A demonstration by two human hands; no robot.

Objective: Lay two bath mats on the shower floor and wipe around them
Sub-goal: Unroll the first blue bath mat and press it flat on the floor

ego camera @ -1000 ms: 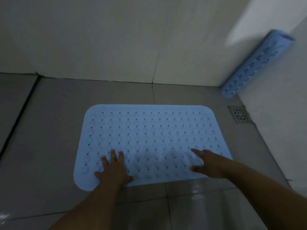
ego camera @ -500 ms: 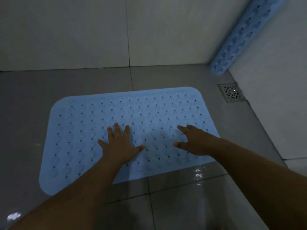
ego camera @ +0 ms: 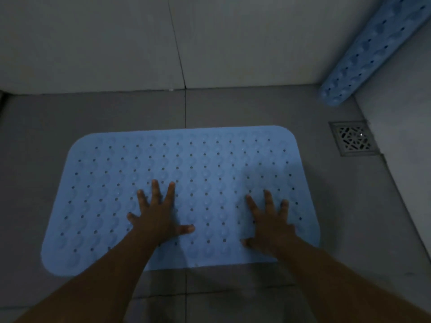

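On the grey shower floor (ego camera: 233,108), left hand (ego camera: 158,220) and right hand (ego camera: 270,227) press the bath mat (ego camera: 198,159), fingers splayed flat.

The person's left hand (ego camera: 161,220) and right hand (ego camera: 271,226) are bare, as are both forearms; no sleeves show.

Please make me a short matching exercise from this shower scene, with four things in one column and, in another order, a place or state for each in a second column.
Things:
1. flat bath mat
2. rolled bath mat
3. floor drain
4. left hand

Places or states:
A. leaning in the far right corner of the walls
B. fingers spread, pressing on the mat
C. spread out on the floor tiles
D. set in the floor near the right wall

Pairs: 1-C, 2-A, 3-D, 4-B
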